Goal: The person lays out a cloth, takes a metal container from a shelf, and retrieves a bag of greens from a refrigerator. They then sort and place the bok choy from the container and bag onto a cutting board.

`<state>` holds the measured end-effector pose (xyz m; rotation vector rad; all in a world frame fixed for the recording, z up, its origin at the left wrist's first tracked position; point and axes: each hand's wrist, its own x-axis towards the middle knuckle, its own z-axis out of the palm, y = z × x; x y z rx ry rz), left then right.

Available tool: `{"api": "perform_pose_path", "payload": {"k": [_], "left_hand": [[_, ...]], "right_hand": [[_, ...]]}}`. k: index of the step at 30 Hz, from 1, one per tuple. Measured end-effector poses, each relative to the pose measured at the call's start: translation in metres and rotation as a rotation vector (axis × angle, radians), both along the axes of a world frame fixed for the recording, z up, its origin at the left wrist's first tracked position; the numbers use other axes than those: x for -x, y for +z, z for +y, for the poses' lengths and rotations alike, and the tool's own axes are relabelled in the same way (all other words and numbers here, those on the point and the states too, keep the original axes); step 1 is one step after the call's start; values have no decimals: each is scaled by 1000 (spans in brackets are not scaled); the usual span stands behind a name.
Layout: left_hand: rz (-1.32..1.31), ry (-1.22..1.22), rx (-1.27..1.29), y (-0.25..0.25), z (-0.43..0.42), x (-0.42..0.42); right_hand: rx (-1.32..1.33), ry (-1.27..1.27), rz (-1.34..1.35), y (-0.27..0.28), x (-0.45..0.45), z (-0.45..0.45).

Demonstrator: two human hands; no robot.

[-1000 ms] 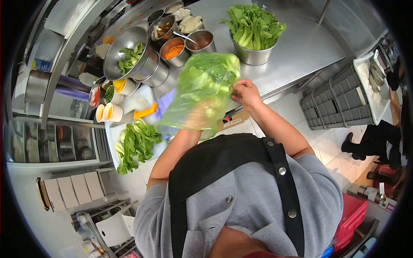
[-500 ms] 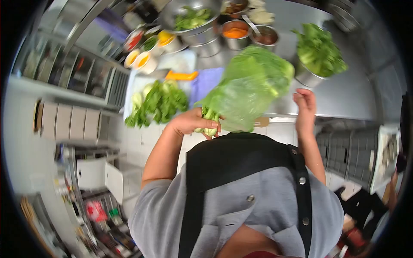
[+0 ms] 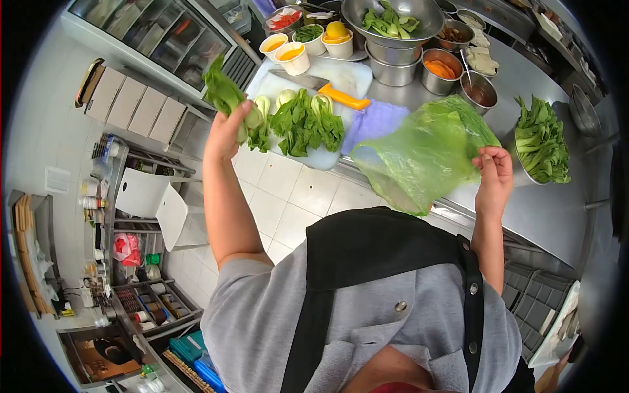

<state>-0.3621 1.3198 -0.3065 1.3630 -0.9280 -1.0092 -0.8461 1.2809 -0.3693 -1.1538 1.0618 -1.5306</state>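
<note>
My left hand (image 3: 229, 128) is closed around a leafy head of bok choy (image 3: 223, 88), held up at the left end of the cutting board (image 3: 357, 73). More bok choy (image 3: 304, 124) lies along the near side of that board. A thin green plastic bag (image 3: 426, 154) lies at the counter's front edge, its mouth sagging toward me. My right hand (image 3: 495, 171) pinches the right side of the bag. Behind the bok choy, a knife (image 3: 344, 97) with an orange handle lies on the board.
A blue cloth (image 3: 377, 124) sits between board and bag. At the right stands a metal pot of leafy greens (image 3: 542, 141). Along the back are a steel bowl (image 3: 393, 33) of greens, a pot of orange slices (image 3: 440, 71), a pot with a spoon (image 3: 479, 92) and paper cups (image 3: 291, 60).
My left hand has drawn away from the bag to the left, carrying bok choy over the board's end. My right hand, earlier apart from the bag, now grips its side. The view has shifted.
</note>
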Motion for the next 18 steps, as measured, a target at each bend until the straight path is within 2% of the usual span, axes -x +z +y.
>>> {"api": "perform_pose_path", "payload": {"k": [5, 6, 8, 10, 12, 13, 14, 16, 17, 18], "left_hand": [[228, 68, -64, -19, -45, -33], [230, 58, -63, -28, -55, -39], [98, 199, -55, -52, -72, -51], [94, 189, -65, -58, -79, -52], [-251, 148, 56, -66, -84, -54], [-535, 135, -19, -72, -93, -66], [-530, 127, -15, -82, -96, -73], [-1652, 74, -22, -66, -87, -56], [-1663, -48, -55, -64, -91, -61], [-1658, -59, -44, -63, -95, -66]], "right_hand": [[86, 24, 118, 9, -7, 9], [96, 12, 135, 10, -8, 12], [111, -17, 156, 11, -6, 17], [126, 0, 220, 12, -1, 22], [133, -27, 254, 15, 0, 26], [131, -38, 286, 17, 1, 29], [133, -46, 291, 18, 2, 30], [144, -81, 375, 20, 3, 33], [141, -92, 381, 22, 3, 35], [170, -130, 449, 25, 2, 36]]}}
